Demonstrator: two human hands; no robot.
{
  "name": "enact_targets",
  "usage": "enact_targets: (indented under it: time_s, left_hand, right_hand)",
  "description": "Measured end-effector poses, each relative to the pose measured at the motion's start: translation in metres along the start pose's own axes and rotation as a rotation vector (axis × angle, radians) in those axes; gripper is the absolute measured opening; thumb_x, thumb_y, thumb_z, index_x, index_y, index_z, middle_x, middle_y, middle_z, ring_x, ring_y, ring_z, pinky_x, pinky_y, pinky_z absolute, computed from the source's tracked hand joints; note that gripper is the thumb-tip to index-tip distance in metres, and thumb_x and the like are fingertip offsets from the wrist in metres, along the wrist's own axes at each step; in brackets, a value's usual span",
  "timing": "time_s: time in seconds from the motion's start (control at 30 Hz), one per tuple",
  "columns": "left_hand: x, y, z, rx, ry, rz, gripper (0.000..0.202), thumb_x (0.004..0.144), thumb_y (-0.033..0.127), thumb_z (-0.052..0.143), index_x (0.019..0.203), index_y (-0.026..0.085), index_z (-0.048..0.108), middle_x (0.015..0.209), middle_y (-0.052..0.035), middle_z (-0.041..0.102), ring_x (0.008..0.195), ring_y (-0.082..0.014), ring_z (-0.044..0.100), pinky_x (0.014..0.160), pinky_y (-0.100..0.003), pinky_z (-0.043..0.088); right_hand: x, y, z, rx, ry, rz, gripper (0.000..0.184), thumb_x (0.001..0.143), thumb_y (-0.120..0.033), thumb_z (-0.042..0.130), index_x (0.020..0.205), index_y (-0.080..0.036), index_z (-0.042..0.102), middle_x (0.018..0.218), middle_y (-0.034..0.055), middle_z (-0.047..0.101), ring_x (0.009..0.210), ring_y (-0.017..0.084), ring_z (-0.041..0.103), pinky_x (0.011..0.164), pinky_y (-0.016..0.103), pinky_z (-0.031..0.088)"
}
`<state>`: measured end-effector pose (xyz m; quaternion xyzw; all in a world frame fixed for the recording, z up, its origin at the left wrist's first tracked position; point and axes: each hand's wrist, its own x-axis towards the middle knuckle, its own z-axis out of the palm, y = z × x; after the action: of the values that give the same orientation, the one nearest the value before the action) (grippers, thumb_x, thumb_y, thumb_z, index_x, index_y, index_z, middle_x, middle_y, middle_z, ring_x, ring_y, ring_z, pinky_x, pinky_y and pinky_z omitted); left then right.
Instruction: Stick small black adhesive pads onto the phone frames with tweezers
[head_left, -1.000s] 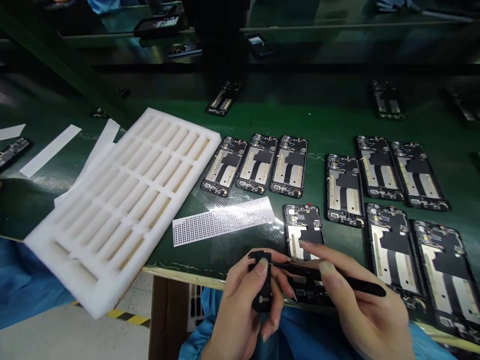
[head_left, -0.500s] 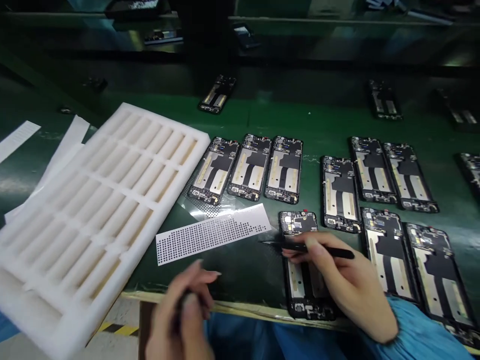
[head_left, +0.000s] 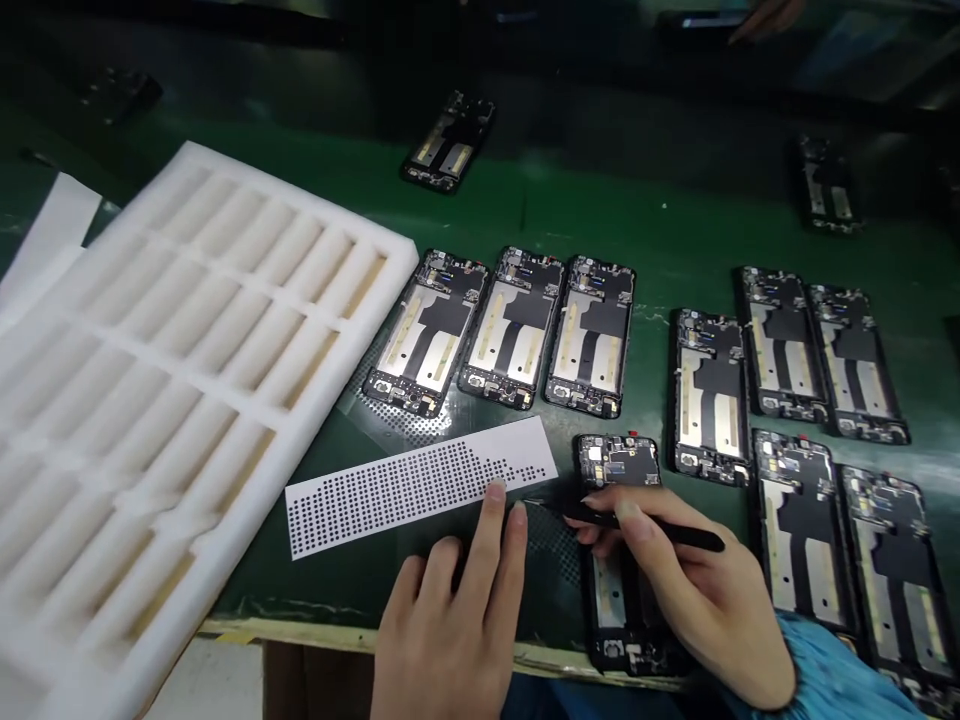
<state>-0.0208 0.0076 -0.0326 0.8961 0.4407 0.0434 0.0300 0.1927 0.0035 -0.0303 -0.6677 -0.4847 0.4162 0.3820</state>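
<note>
My right hand (head_left: 690,580) pinches black tweezers (head_left: 679,532), their tip pointing left toward a white sheet of small black dots (head_left: 405,490). Under this hand lies an opened phone (head_left: 619,462), its circuit board showing at the top and its middle partly covered by my fingers. My left hand (head_left: 457,610) is open, palm down, with fingers stretched out. Its index fingertip rests on the lower edge of the dotted sheet, near the last rows of dots.
Three opened phones (head_left: 514,330) stand in a row behind the sheet, and several more (head_left: 709,395) lie to the right. A white foam tray (head_left: 300,225) with long slots fills the left. Another opened phone (head_left: 450,140) lies farther back on the green bench (head_left: 600,215).
My left hand has moved up and right from the bench edge, uncurled, and come down on the dotted sheet. My right hand keeps the tweezers over the phone. The camera view has shifted.
</note>
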Motion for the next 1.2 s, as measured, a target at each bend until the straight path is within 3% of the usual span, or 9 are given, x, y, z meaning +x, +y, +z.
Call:
enact_targets:
  time_s: [0.3, 0.5, 0.77, 0.93, 1.0, 1.1, 1.17, 1.2]
  left_hand:
    - [0.002, -0.001, 0.0, 0.003, -0.026, 0.023, 0.061, 0.085, -0.001, 0.05, 0.145, 0.013, 0.054, 0.152, -0.0103, 0.054, 0.085, -0.0253, 0.052, 0.073, -0.041, 0.038]
    - [0.002, -0.002, 0.0, 0.03, -0.033, 0.039, 0.064, 0.083, -0.001, 0.051, 0.146, 0.012, 0.052, 0.154, -0.0113, 0.053, 0.085, -0.0242, 0.052, 0.072, -0.04, 0.04]
    - [0.003, -0.003, 0.0, 0.071, -0.028, 0.052, 0.064, 0.083, -0.002, 0.051, 0.146, 0.013, 0.054, 0.154, -0.01, 0.052, 0.084, -0.0238, 0.054, 0.07, -0.039, 0.044]
    - [0.001, 0.001, 0.005, 0.054, -0.028, 0.03, 0.064, 0.084, -0.004, 0.049, 0.146, 0.013, 0.053, 0.155, -0.0096, 0.05, 0.084, -0.0239, 0.055, 0.07, -0.04, 0.044]
    - [-0.001, 0.006, 0.007, -0.09, 0.023, -0.075, 0.068, 0.084, -0.005, 0.047, 0.148, 0.017, 0.05, 0.153, -0.0074, 0.054, 0.087, -0.0251, 0.058, 0.073, -0.041, 0.045]
    - [-0.006, 0.013, 0.004, -0.543, 0.196, -0.433, 0.071, 0.092, 0.001, 0.046, 0.155, 0.032, 0.036, 0.134, -0.0062, 0.069, 0.087, -0.0234, 0.063, 0.076, -0.039, 0.051]
    - [-0.006, 0.015, -0.004, -0.967, 0.274, -0.668, 0.058, 0.1, 0.015, 0.047, 0.151, 0.041, 0.034, 0.115, -0.0047, 0.073, 0.068, -0.0157, 0.06, 0.06, -0.029, 0.05]
    - [-0.004, 0.015, -0.009, -1.227, 0.26, -0.744, 0.048, 0.102, 0.024, 0.048, 0.146, 0.042, 0.037, 0.108, -0.0036, 0.072, 0.057, -0.0116, 0.053, 0.05, -0.024, 0.045]
  right_hand:
    - [-0.003, -0.002, 0.003, 0.031, 0.038, 0.031, 0.021, 0.101, -0.037, 0.06, 0.099, -0.027, 0.078, 0.084, -0.0004, 0.079, 0.07, 0.014, 0.076, 0.066, 0.016, 0.061]
    - [0.001, 0.0, -0.001, -0.024, -0.035, -0.03, 0.022, 0.102, -0.033, 0.057, 0.102, -0.023, 0.077, 0.082, 0.0025, 0.079, 0.069, 0.016, 0.076, 0.064, 0.018, 0.063]
    - [-0.001, -0.001, 0.004, 0.016, 0.025, -0.012, 0.021, 0.101, -0.034, 0.059, 0.102, -0.025, 0.079, 0.082, 0.0016, 0.078, 0.069, 0.015, 0.074, 0.067, 0.018, 0.061]
    - [-0.001, 0.001, 0.004, -0.033, -0.013, -0.076, 0.021, 0.102, -0.03, 0.057, 0.104, -0.024, 0.078, 0.09, 0.003, 0.08, 0.074, 0.016, 0.076, 0.069, 0.019, 0.062]
    - [0.0, 0.002, 0.004, -0.045, -0.015, -0.092, 0.021, 0.102, -0.03, 0.058, 0.105, -0.024, 0.078, 0.094, 0.0032, 0.08, 0.077, 0.016, 0.077, 0.073, 0.019, 0.062]
    - [0.001, 0.0, 0.0, -0.039, 0.006, -0.059, 0.022, 0.103, -0.031, 0.057, 0.105, -0.025, 0.078, 0.097, 0.0021, 0.082, 0.081, 0.017, 0.079, 0.075, 0.018, 0.063]
    - [-0.001, -0.005, -0.003, -0.017, 0.048, -0.041, 0.024, 0.104, -0.032, 0.056, 0.101, -0.026, 0.078, 0.097, 0.0023, 0.082, 0.082, 0.018, 0.08, 0.074, 0.019, 0.064]
    - [-0.003, -0.008, -0.005, -0.012, 0.076, -0.043, 0.027, 0.104, -0.034, 0.055, 0.098, -0.025, 0.079, 0.095, 0.0035, 0.082, 0.081, 0.02, 0.08, 0.073, 0.021, 0.065]
